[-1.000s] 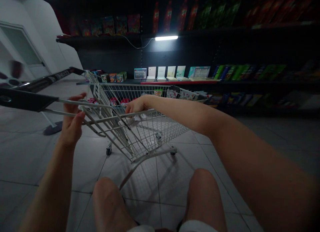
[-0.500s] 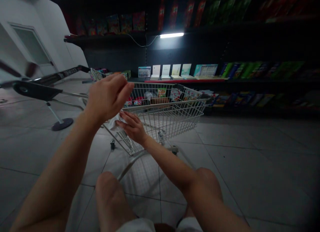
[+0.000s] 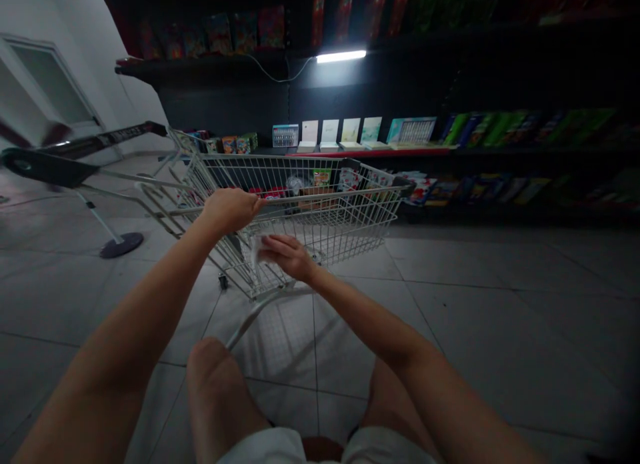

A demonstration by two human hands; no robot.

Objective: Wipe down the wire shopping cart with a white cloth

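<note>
A wire shopping cart [image 3: 345, 195] stands in front of me, its handle to the left. My left hand [image 3: 231, 209] is closed around the top rail of the near side, close to the handle end. Just below and to the right, my right hand [image 3: 293, 256] presses a white cloth [image 3: 257, 251] against the wire mesh of the side. Its fingers lie over the cloth, which is partly hidden and slightly blurred.
Behind the cart is a dark shelf with a lit tube lamp [image 3: 341, 57], upright notebooks [image 3: 330, 134] and packaged goods. A stand with a round base [image 3: 121, 245] is on the tiled floor at left. My bare knees are below.
My left hand has come down onto the top rail. My right hand has shifted right along the cart's side with the cloth. The view has tilted slightly.
</note>
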